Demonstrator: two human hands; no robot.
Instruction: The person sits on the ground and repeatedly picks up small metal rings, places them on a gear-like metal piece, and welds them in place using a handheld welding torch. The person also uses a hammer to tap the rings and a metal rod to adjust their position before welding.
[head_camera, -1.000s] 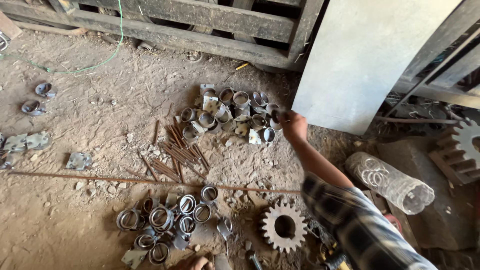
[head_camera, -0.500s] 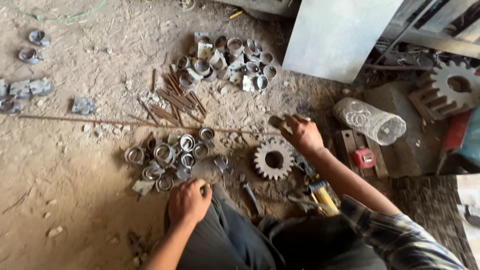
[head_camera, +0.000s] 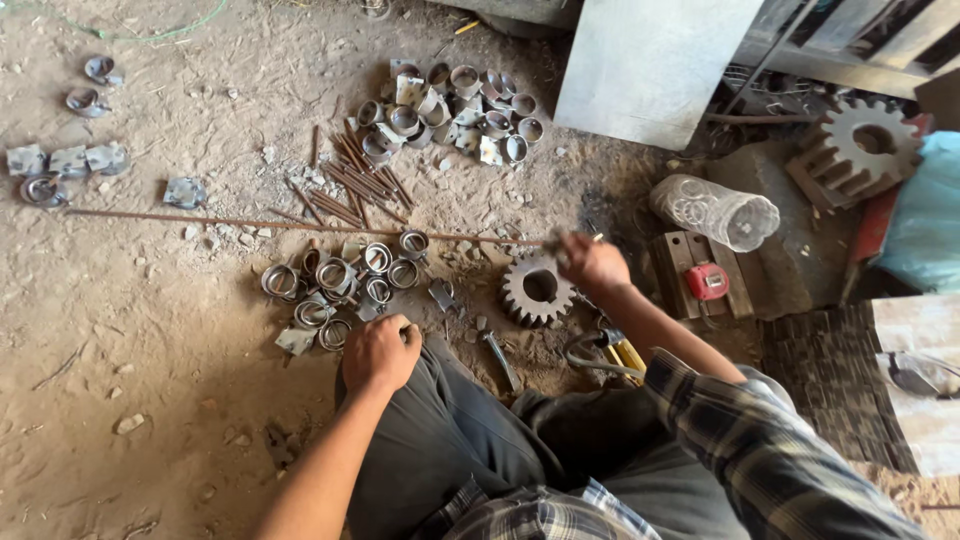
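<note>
My right hand (head_camera: 592, 264) hovers just above a rusty toothed gear (head_camera: 538, 290) on the dirt floor. Its fingers are closed on a small metal piece, which is blurred. My left hand (head_camera: 380, 352) rests as a loose fist on my left knee, close to a near pile of metal rings (head_camera: 340, 285); I see nothing in it. A second pile of rings and small plates (head_camera: 450, 110) lies farther away. Between the two piles lie a bundle of short rusty rods (head_camera: 355, 180) and a long thin rod (head_camera: 250, 224).
A clear plastic jar (head_camera: 715, 212) lies on its side at the right, near a red tape measure (head_camera: 706, 281) on a wooden block. A larger gear (head_camera: 860, 140) and a white board (head_camera: 650, 60) stand behind. A yellow-handled tool (head_camera: 622, 352) lies by my leg.
My right hand pulled back from the far pile of rings to above the gear, bringing a small piece along. My left hand came to rest on my knee. The view tilted down.
</note>
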